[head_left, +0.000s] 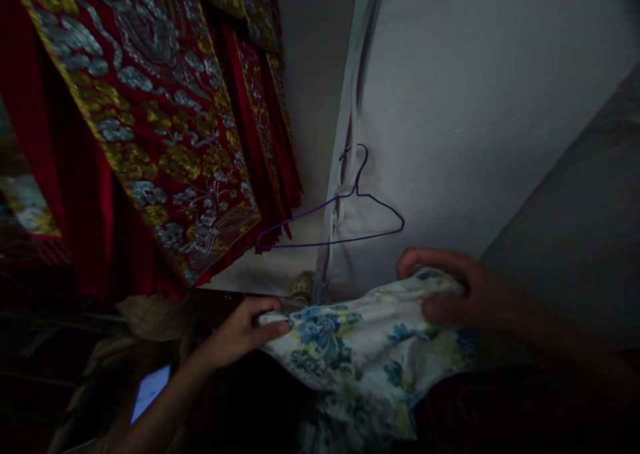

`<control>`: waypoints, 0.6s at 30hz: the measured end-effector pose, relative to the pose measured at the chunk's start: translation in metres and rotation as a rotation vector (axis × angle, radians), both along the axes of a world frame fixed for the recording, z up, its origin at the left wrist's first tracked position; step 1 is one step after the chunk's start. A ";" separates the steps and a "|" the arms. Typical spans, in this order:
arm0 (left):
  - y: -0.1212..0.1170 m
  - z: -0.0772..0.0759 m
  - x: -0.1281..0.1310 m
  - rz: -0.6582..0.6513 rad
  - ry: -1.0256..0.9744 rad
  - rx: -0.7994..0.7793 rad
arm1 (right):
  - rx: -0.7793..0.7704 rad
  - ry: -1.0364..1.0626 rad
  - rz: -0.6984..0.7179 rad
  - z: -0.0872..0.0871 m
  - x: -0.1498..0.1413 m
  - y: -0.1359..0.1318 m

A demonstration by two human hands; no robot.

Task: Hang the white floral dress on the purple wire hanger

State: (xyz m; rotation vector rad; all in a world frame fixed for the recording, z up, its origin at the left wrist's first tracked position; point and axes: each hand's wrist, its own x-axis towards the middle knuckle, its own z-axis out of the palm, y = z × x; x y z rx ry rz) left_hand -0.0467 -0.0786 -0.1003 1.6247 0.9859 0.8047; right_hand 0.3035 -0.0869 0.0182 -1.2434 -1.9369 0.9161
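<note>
Between my two hands stretches a white garment (370,334) printed with blue and yellow-green flowers; its lower part hangs down in folds. My left hand (255,327) pinches its left upper corner, thumb in front. At the other upper corner, my right hand (445,284) grips the cloth between thumb and fingers. Just beyond the garment, a thin purple hanger (330,243) hangs by its hook near a pale strip on the wall, with nothing on it. The exact kind of garment is hard to make out in the dim light.
Red cloth panels with gold and silver embroidery (165,107) hang at the left. A lit phone screen (150,393) shows at lower left. Below the hanger is a tan shoe with holes (301,287). A pale wall (475,94) rises at the right.
</note>
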 end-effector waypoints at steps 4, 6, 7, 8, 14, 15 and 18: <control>-0.019 0.027 -0.009 0.123 0.169 0.144 | 0.339 -0.209 -0.180 -0.013 -0.013 0.033; -0.039 0.038 -0.003 0.150 0.172 0.182 | 0.329 -0.127 -0.132 -0.031 -0.019 0.059; -0.048 0.043 0.001 0.133 0.184 0.214 | 0.284 -0.063 -0.086 -0.040 -0.021 0.072; -0.055 0.049 0.005 0.096 0.205 0.253 | 0.236 -0.001 -0.050 -0.050 -0.023 0.086; -0.057 0.057 0.009 -0.043 0.395 0.204 | 0.145 0.132 -0.056 -0.092 -0.015 0.117; -0.055 0.051 0.005 -0.046 0.445 0.153 | 0.129 0.130 -0.052 -0.095 -0.009 0.113; -0.050 0.024 -0.009 -0.117 0.586 0.067 | 0.085 0.137 -0.055 -0.098 0.013 0.096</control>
